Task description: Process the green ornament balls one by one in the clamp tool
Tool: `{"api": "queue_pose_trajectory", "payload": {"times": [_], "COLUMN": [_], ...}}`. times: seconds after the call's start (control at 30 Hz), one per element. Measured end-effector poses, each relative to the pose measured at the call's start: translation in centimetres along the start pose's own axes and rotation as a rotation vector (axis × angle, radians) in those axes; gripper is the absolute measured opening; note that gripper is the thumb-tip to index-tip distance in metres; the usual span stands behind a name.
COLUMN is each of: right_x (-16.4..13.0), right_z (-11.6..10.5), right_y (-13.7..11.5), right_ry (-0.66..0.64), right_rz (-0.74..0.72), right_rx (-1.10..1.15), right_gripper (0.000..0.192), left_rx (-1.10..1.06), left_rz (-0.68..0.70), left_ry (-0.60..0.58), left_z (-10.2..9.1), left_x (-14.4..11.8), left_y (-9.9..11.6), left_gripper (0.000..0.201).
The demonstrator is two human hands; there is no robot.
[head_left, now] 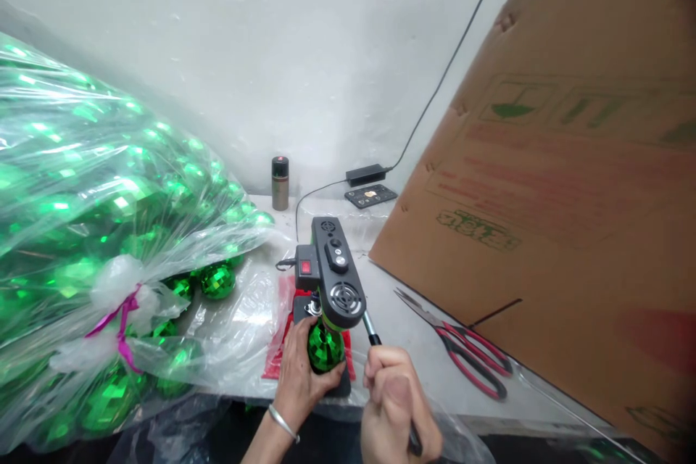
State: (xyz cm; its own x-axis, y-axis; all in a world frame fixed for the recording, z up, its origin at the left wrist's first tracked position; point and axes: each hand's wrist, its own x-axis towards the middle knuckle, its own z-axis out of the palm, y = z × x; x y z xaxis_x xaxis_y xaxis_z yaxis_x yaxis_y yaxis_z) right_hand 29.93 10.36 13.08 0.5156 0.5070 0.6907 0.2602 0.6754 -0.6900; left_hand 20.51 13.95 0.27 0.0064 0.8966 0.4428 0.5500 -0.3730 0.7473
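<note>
My left hand (300,366), with a metal bangle at its wrist, is closed around a shiny green faceted ball ornament (325,346). The ball sits directly beneath the round front end of a small black bench machine (340,272), which has vent grilles and a red switch. A lever (373,333) with a metal shaft and black handle sticks out from the machine's right side. My right hand (399,402) is wrapped around that lever's handle. Where the ball meets the machine's underside is hidden. Red material (286,330) lies under the machine's base.
A big clear bag (109,181) of green balls fills the left, tied with purple ribbon. Red-handled scissors (462,348) lie at right beside a large cardboard box (554,181). Behind stand a small canister (280,185), a phone (370,196) and a power adapter (366,175) with its cable.
</note>
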Motion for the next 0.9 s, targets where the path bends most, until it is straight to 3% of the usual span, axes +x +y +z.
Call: {"api": "queue_pose_trajectory", "payload": {"times": [0.9], "right_x": [0.57], "right_z": [0.47], "right_y": [0.36], "right_ry": [0.036], "right_rz": [-0.096], "right_rx": [-0.008], "right_gripper": [0.044], "left_rx": [0.021], "left_rz": [0.001], "left_ry": [0.036], "left_z": [0.9], "left_x": [-0.12], "left_y": [-0.58], "left_gripper": [0.069]}}
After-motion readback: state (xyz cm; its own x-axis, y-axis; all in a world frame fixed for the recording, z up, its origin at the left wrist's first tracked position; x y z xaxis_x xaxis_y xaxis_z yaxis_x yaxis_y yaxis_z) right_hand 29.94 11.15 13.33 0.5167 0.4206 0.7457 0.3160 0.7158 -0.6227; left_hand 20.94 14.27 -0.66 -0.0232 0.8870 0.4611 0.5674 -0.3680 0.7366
